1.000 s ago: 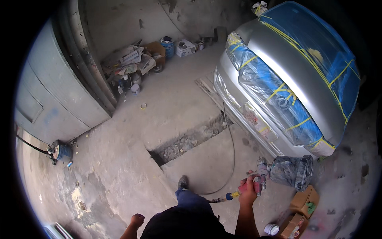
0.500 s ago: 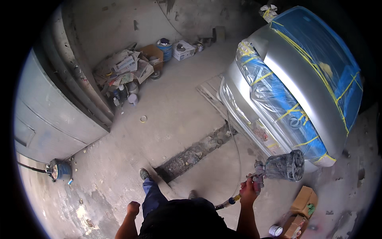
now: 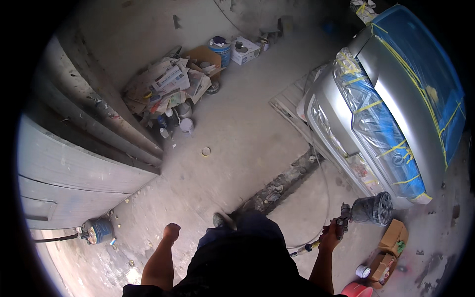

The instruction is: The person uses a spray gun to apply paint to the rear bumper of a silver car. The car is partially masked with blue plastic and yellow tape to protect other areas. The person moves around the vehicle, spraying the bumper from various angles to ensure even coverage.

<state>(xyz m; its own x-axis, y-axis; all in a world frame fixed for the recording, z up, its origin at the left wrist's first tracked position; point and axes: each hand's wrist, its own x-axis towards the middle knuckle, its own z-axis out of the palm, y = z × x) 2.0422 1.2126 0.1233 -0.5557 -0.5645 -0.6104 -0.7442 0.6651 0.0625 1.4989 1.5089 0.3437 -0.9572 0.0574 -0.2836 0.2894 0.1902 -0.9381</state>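
My right hand (image 3: 328,239) is wrapped round the grip of a paint spray gun (image 3: 343,218), with a hose (image 3: 309,247) joined below it. The gun's large, paint-stained cup (image 3: 366,210) points to the right, near the car's lower bumper. Ahead on the right stands a silver car (image 3: 381,69); its lights and grille lie under clear and blue masking film (image 3: 383,123), held by yellow tape. My left hand (image 3: 171,232) hangs closed over the floor, apart from everything, with nothing showing in it.
A trench (image 3: 282,185) with rubble crosses the floor by my feet. Cardboard boxes (image 3: 394,235), a white can (image 3: 362,271) and a red basin (image 3: 357,290) stand at lower right. Papers (image 3: 170,81) and a blue bucket (image 3: 221,52) lie far left; a metal door (image 3: 74,173) stands left.
The car and floor have shifted rightward in view, and the red basin has come in. My left hand is farther forward; the spray gun stays in my right hand, slightly farther right.
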